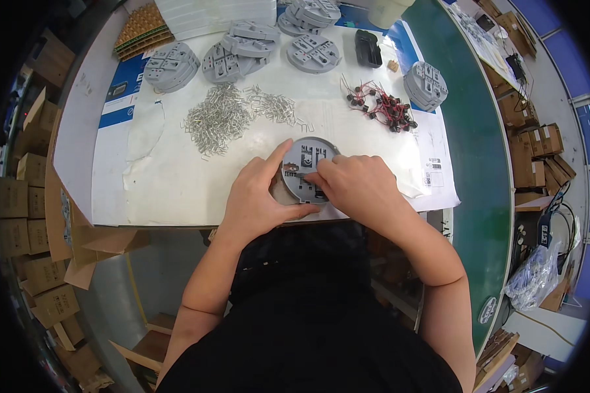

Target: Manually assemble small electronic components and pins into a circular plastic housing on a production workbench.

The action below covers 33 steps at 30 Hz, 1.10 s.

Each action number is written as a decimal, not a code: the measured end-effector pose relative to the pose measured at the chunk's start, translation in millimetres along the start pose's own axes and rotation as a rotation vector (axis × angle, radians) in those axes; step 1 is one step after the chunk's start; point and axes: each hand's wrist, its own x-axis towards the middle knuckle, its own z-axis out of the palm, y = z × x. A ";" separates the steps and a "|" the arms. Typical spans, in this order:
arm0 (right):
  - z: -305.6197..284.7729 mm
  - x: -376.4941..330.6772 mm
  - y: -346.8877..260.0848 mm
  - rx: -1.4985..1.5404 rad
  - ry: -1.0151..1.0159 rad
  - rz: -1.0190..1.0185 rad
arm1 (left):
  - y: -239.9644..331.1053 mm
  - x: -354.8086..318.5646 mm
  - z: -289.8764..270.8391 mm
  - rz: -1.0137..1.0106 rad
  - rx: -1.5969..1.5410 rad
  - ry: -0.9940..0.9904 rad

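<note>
A round grey plastic housing (296, 187) lies at the table's near edge, its inside with black slots and small metal parts facing up. My left hand (252, 196) grips it from the left, thumb along the near rim and fingers at the far left side. Over the right part of the housing, my right hand (360, 187) is closed, its fingertips pressed down inside. Whatever those fingertips pinch is hidden. Beyond the housing lies a heap of small U-shaped metal pins (216, 121), with a looser spread of pins (275, 108) beside it.
Small black round parts with red and black wires (380, 108) lie at the right. Stacked grey housings (170, 67) line the back, with another stack (426, 85) at the right. A black tray (368, 49) stands near them. Cardboard boxes (29, 216) are piled at the left.
</note>
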 end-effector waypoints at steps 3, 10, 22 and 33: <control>5.3 -0.7 -0.8 -0.025 0.062 -0.037 | -1.4 -0.4 0.0 0.021 0.018 0.005; 11.7 -2.2 0.2 -0.015 0.084 -0.019 | 0.2 -0.4 -0.6 0.036 0.031 0.014; 20.4 -3.0 3.0 -0.034 0.161 -0.063 | -1.9 0.2 -0.2 0.045 0.013 0.003; 23.2 -0.6 4.2 -0.023 0.133 -0.072 | -2.4 -0.4 0.0 0.056 0.001 0.006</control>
